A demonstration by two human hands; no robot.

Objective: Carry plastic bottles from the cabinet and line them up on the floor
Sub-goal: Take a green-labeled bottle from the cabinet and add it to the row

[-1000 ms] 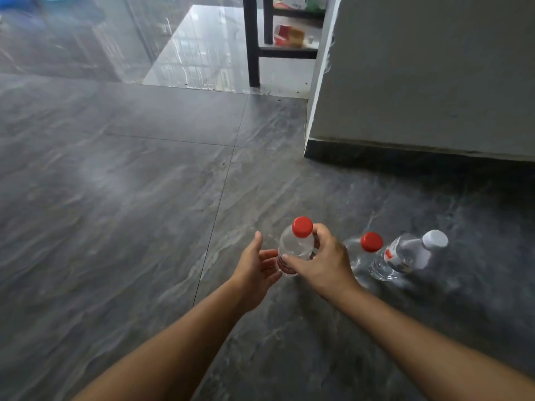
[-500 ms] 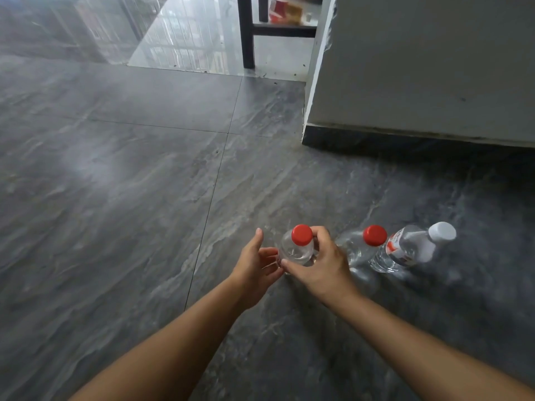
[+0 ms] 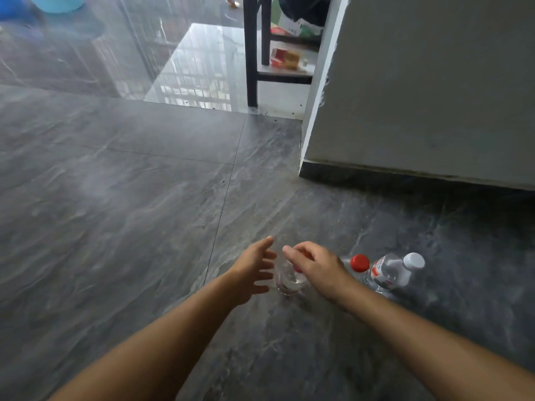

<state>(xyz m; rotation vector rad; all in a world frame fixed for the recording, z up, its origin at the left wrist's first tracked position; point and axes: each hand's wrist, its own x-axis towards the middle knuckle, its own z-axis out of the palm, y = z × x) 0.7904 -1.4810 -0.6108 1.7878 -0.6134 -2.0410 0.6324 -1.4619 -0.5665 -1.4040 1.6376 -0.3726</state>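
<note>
Three clear plastic bottles stand in a row on the dark grey tiled floor (image 3: 144,212). The leftmost bottle (image 3: 289,282) is upright between my hands, its red cap mostly hidden under my right hand (image 3: 315,264), which hovers over it with loose fingers. My left hand (image 3: 254,270) is spread open just left of this bottle, a small gap away. To the right stand a red-capped bottle (image 3: 359,263) and a white-capped bottle (image 3: 389,273) with a red and white label.
A grey wall corner (image 3: 405,111) juts out behind the bottles on the right. Beyond it stand a dark shelf frame (image 3: 251,53) holding a red and yellow box (image 3: 283,57). A blue basin (image 3: 55,1) sits far left.
My right hand has let go of the leftmost bottle and lifted above its cap. The bottle now stands on the floor. My left hand has opened wider beside it.
</note>
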